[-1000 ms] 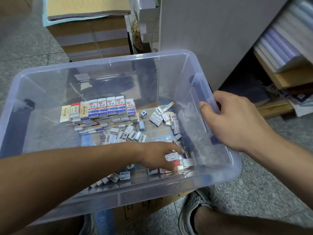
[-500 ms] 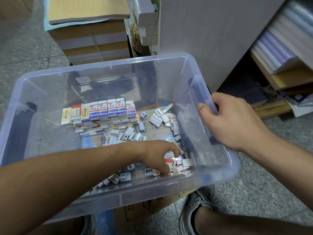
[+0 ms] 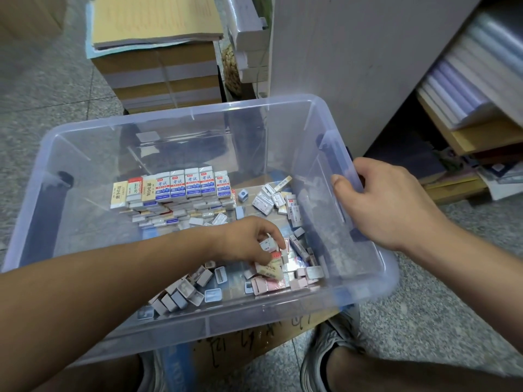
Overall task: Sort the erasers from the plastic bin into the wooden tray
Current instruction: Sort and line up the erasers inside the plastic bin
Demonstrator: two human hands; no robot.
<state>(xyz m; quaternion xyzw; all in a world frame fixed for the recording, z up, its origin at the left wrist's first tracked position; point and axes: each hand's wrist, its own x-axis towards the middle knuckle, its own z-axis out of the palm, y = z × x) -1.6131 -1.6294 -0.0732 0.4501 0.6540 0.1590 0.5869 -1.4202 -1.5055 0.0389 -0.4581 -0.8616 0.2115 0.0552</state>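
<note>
- Far left, the clear side wall of the plastic bin. The bin sits on a cardboard box.
- Next along, a neat block of erasers stands on edge mid-bin, printed sleeves showing. None of that stock is shifted yet.
- Near the front wall, small grey pieces look more like sharpeners than erasers. I can't be sure, so each grab wants a check.
- Centre now: the left hand is down in the loose heap at the bin's near right corner. Its fingers are curled and clamped on a small clutch of erasers, at least 2 by my eye, 1 white and 1 cream-and-red.
- My call is that this is the gather, early in the job. To do it well, tuck the fingertips under the clutch before lifting and take only what the hand can trap. Then rise straight up so nothing spills back.
- Right of that, the right hand grips the bin's right rim, thumb inside and fingers wrapped outside, steadying it. It should hold firm through the lift.
- Far right, a shelf of folders. The wooden tray is nowhere in view, so the carry route is anyone's guess.
</note>
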